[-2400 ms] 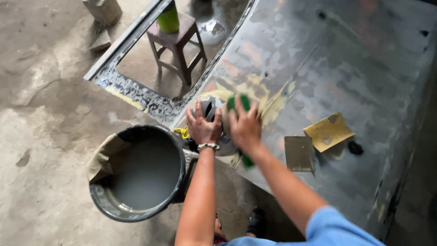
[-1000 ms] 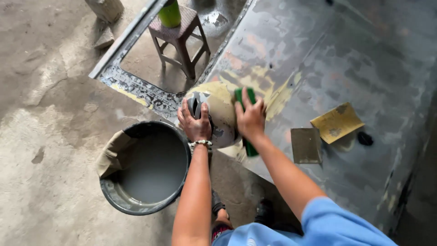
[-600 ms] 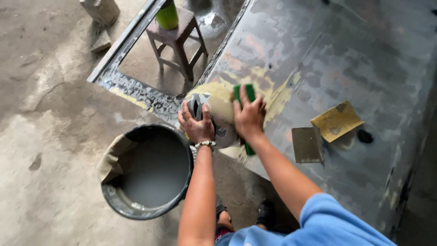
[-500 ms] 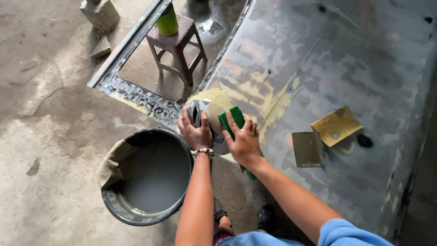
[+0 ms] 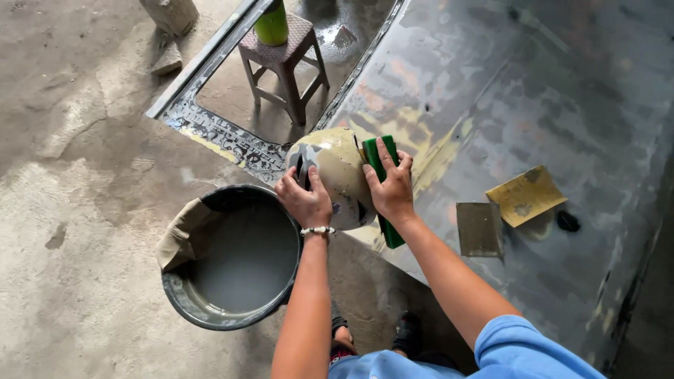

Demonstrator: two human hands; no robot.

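- Resting at the near edge of a grey metal panel (image 5: 533, 91), a rounded, putty-smeared part (image 5: 335, 172) is steadied by the left hand (image 5: 303, 200).
- A green block (image 5: 382, 189), possibly a sanding block, is pressed against it by the right hand (image 5: 390, 189).
- Sandpaper sheets (image 5: 502, 210) lie on the panel.
- A bucket (image 5: 228, 256) of grey water stands on the concrete floor (image 5: 77, 175).

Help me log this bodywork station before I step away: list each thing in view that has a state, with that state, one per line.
left hand: gripping the rounded part's edge
right hand: pressing the green block against the part
rounded part: patchy filler, held on the panel edge
green block: held flat, upright
bucket: holds grey water, cloth draped on rim
metal panel: sanded, blotchy, wet-looking
sandpaper sheets: lying loose, flat
stool: upright, green container on top
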